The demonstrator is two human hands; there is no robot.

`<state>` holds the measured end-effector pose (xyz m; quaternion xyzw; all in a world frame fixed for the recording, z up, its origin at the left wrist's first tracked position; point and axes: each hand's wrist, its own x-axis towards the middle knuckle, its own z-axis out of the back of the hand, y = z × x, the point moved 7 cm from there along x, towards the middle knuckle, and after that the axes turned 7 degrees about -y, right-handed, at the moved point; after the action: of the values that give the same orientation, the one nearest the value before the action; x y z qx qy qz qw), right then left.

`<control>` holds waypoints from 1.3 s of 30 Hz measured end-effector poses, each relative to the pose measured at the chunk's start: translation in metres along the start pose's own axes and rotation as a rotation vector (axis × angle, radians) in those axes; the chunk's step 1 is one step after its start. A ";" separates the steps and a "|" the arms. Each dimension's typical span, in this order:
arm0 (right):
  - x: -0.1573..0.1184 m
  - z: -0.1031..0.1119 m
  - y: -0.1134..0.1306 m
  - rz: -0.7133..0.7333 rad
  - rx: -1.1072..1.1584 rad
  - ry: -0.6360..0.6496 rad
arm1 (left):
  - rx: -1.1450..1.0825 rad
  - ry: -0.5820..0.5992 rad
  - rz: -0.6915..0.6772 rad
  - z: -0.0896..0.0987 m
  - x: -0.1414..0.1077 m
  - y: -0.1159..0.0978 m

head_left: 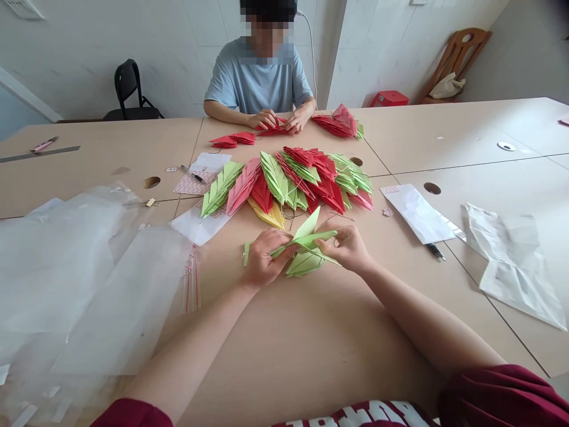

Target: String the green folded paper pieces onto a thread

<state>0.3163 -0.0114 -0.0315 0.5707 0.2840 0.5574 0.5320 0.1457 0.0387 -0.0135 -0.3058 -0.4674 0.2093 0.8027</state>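
Observation:
Between my two hands is a light green folded-paper ornament (306, 261), partly spread into pointed petals just above the table. My left hand (267, 255) pinches its left side, thumb on top. On the right side, the fingers of my right hand (349, 246) grip a pointed fold. A small green paper piece (246, 254) shows beside my left hand. Just beyond lies a pile of flat folded-paper ornaments: green (222, 188), red (329, 193), pink (243, 187) and yellow (267, 212), with thin strings among them.
Across the table (284, 344), a person in a blue shirt (262, 77) handles a red folded paper (276, 126). Clear plastic bags (89, 267) cover the left side. On the right lie a white sheet (415, 212), a pen (435, 252) and a white plastic bag (511, 261).

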 end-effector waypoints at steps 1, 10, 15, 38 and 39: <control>0.000 0.000 0.002 0.012 0.006 -0.005 | 0.012 -0.012 0.015 0.000 0.000 0.001; -0.004 -0.007 0.000 -0.040 0.057 -0.005 | 0.092 0.044 0.179 -0.009 -0.006 0.016; 0.000 0.003 -0.001 -0.053 0.051 -0.106 | 0.131 0.062 0.213 -0.010 -0.005 0.018; -0.004 0.005 0.017 0.235 -0.349 -0.238 | 0.428 -0.172 0.087 0.006 -0.005 0.020; -0.003 0.005 0.017 0.234 -0.345 -0.233 | 0.403 -0.172 0.121 0.006 -0.006 0.021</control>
<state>0.3151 -0.0204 -0.0156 0.5608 0.0533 0.5859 0.5826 0.1363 0.0524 -0.0293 -0.1475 -0.4637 0.3715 0.7907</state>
